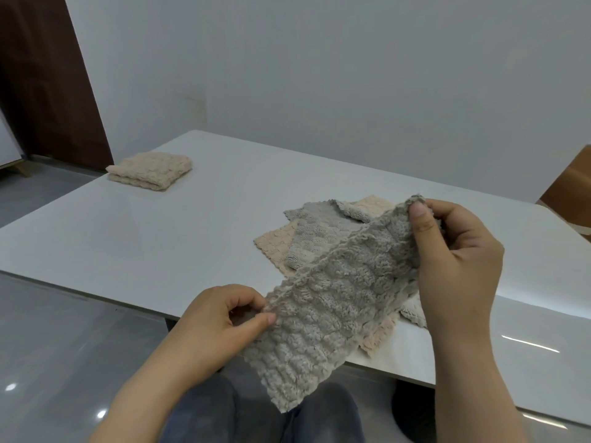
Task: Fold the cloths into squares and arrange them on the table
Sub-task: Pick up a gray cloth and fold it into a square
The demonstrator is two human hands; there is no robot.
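I hold a grey fluffy cloth (332, 302) folded in half lengthwise, stretched in the air above the table's near edge. My left hand (220, 324) pinches its lower left corner between thumb and fingers. My right hand (454, 257) pinches its upper right corner, thumb on top. Behind it on the white table (160, 244) lies a loose pile of unfolded cloths: a grey one (319, 231) over beige ones (275, 241), with a whitish edge (412, 311) showing near my right wrist. A folded beige cloth (150, 171) sits at the table's far left corner.
The table stands against a pale wall. A dark brown door (48, 75) is at the far left. A brown wooden piece (569, 190) shows at the right edge. My knees (262, 414) are below the table's near edge, over a glossy grey floor.
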